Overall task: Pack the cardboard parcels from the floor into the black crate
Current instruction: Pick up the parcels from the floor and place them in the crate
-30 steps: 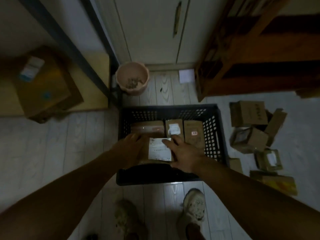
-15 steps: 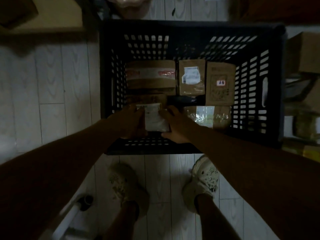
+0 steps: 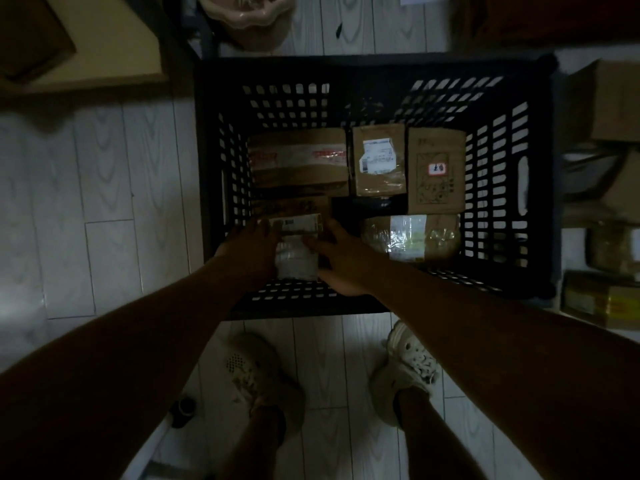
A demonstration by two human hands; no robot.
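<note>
The black crate [image 3: 375,69] stands on the floor in front of my feet. Both my hands are down inside its near left corner. My left hand [image 3: 252,247] and my right hand [image 3: 341,258] hold a small parcel with a white label [image 3: 298,254] between them, one on each side. Along the crate's far side lie three cardboard parcels: a wide taped one [image 3: 298,161], a labelled one [image 3: 379,161] and a printed one [image 3: 436,169]. A tape-wrapped parcel [image 3: 410,237] lies at the near right.
More cardboard parcels [image 3: 609,102] lie on the floor to the right of the crate, among them a yellow-marked one [image 3: 602,299]. A pink pot [image 3: 247,15] stands behind the crate. A low wooden platform [image 3: 114,46] is at the far left.
My head has tipped down over the crate. Both hands have lowered the labelled parcel from the near rim deeper into the crate's near left corner.
</note>
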